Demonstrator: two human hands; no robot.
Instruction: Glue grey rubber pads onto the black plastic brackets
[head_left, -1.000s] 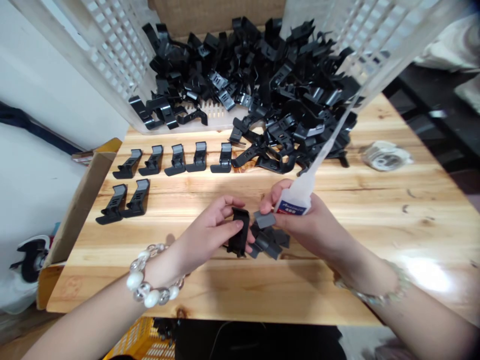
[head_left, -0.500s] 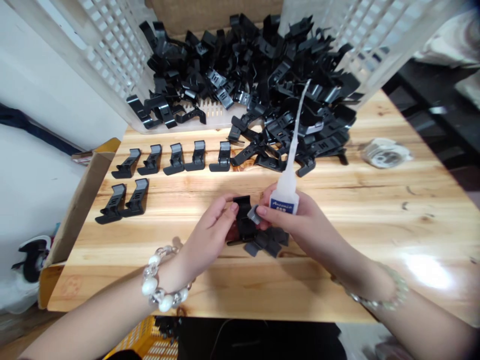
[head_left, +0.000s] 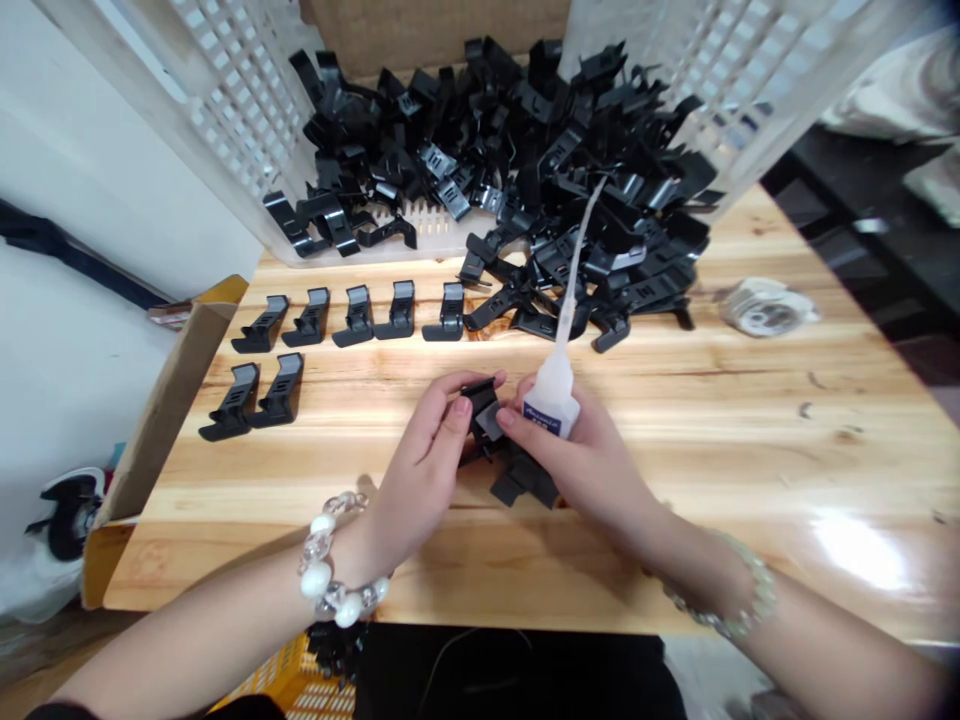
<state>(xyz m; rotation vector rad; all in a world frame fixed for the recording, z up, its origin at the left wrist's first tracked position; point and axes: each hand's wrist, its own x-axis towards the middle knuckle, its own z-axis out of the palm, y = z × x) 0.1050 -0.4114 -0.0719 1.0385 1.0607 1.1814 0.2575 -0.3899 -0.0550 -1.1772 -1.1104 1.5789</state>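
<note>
Squeeze bottle (head_left: pixel 551 395) gripped in closed right hand (head_left: pixel 581 455), blue-and-white label, lettering too blurred to read, long clear nozzle, black plastic clip (head_left: pixel 480 400) held by closed left-hand fingers (head_left: pixel 450 410) above wooden bench (head_left: pixel 750 450), loose black parts (head_left: pixel 521 485) below, black clips in rows (head_left: pixel 356 315), black heap (head_left: pixel 525 170) in white lattice crate (head_left: pixel 232 110).

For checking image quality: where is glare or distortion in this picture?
In the head view, glare whitens the wooden table at lower right; the white plastic crate walls lean outward from lens distortion; the left hand and right hand look fairly sharp.
</note>
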